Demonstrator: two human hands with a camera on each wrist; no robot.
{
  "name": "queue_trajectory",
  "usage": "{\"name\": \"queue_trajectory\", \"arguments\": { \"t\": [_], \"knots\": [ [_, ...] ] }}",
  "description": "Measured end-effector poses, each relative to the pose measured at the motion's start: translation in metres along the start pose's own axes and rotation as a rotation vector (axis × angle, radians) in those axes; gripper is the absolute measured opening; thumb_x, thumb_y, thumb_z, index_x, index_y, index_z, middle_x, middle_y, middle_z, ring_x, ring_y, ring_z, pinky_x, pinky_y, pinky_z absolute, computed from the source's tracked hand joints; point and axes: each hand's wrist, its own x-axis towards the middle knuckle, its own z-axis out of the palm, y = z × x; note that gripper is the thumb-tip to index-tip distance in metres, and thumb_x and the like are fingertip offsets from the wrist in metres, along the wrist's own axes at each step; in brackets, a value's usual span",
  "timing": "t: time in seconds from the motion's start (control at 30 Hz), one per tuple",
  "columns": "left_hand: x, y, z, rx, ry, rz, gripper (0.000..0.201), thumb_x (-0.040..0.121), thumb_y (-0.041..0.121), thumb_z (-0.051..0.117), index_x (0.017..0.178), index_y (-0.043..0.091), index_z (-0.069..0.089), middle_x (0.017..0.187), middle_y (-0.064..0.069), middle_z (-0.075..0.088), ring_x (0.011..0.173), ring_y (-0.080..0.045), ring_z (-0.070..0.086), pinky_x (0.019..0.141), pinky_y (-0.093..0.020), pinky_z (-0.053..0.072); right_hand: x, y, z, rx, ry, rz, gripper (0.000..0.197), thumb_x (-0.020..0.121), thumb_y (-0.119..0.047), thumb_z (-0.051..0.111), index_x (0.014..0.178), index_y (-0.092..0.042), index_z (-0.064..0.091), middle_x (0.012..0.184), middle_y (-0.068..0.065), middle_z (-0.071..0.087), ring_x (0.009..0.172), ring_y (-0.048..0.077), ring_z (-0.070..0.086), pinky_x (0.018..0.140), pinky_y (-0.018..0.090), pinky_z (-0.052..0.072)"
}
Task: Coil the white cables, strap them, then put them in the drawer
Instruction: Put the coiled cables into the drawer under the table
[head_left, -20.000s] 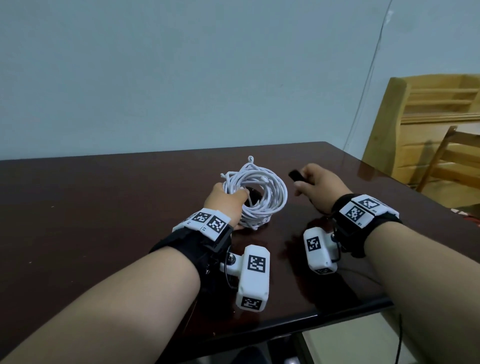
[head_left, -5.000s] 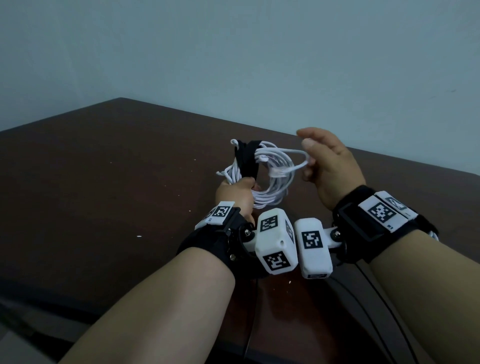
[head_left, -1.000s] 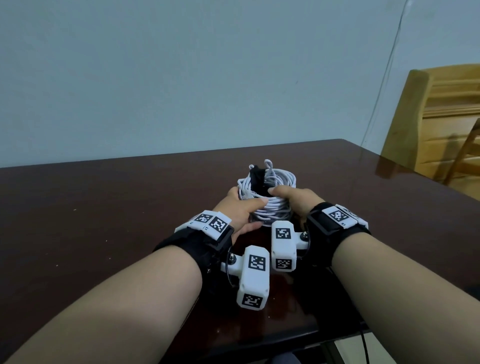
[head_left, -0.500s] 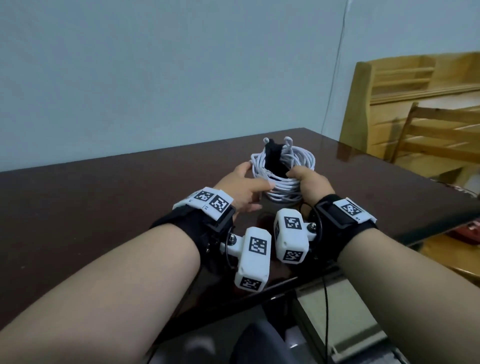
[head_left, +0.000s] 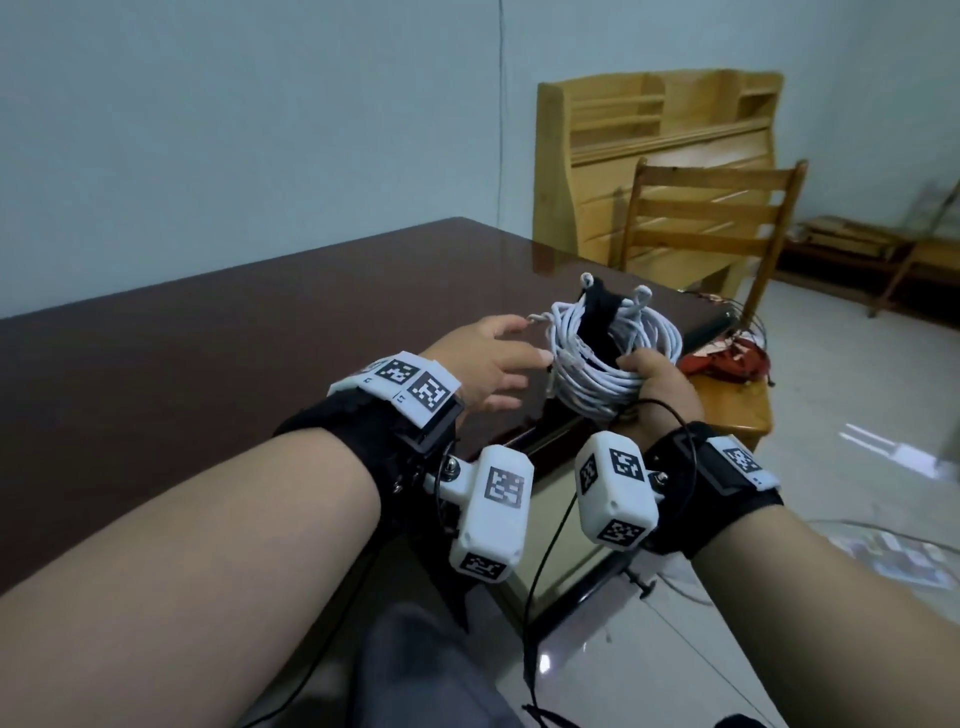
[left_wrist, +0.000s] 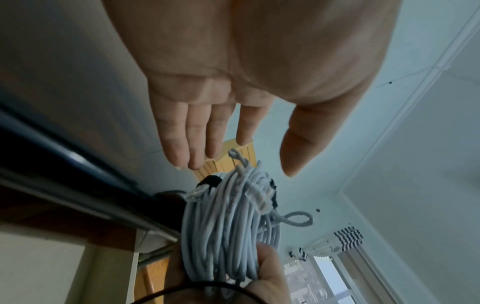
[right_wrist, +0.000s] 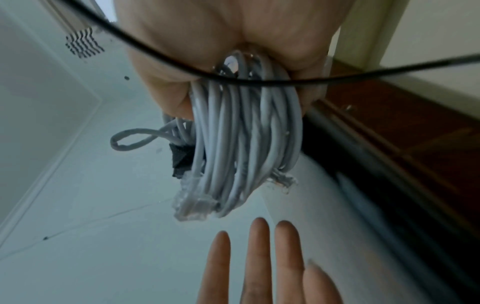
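The coiled white cable bundle (head_left: 605, 358) is bound by a black strap (head_left: 602, 312) at its far side. My right hand (head_left: 657, 387) grips the bundle's lower part and holds it in the air over the table's right front corner. In the right wrist view the cable bundle (right_wrist: 241, 131) hangs from that fist, and clear plugs stick out of it. My left hand (head_left: 485, 366) hovers just left of the coil with straight, spread fingers (left_wrist: 192, 131) and holds nothing. No drawer front shows clearly in any view.
The dark brown table (head_left: 208, 338) spreads left and ahead; its metal-trimmed edge (left_wrist: 85, 197) runs beside the coil. A wooden chair (head_left: 711, 249) with red items on its seat stands right of the table, a wooden shelf unit (head_left: 660, 150) behind it. Tiled floor lies below.
My right hand has lifted the strapped coil off the table and carried it right, past the table edge. My left hand has let go and opened. My head has turned right.
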Motion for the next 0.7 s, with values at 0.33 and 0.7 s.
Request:
{"name": "queue_trajectory", "arguments": {
  "t": [0.33, 0.7],
  "knots": [
    [0.009, -0.022, 0.037, 0.084, -0.113, -0.085, 0.057, 0.092, 0.012, 0.057, 0.144, 0.014, 0.033, 0.135, -0.016, 0.050, 0.124, -0.031, 0.051, 0.094, -0.036, 0.046, -0.005, 0.039, -0.060, 0.323, -0.056, -0.093, 0.027, 0.075, -0.010, 0.051, 0.098, 0.000, 0.060, 0.098, 0.022, 0.061, 0.087, 0.034, 0.064, 0.095, 0.052, 0.047],
    [0.010, -0.030, 0.049, 0.162, -0.121, -0.110, 0.035, 0.092, 0.016, 0.058, 0.126, 0.014, 0.050, 0.121, -0.012, 0.061, 0.113, -0.026, 0.058, 0.088, -0.032, 0.050, 0.017, 0.083, -0.105, 0.188, 0.211, 0.085, 0.016, 0.069, -0.015, 0.055, 0.083, -0.007, 0.057, 0.066, 0.012, 0.055, 0.055, 0.025, 0.049, 0.049, 0.022, 0.042]
  ]
}}
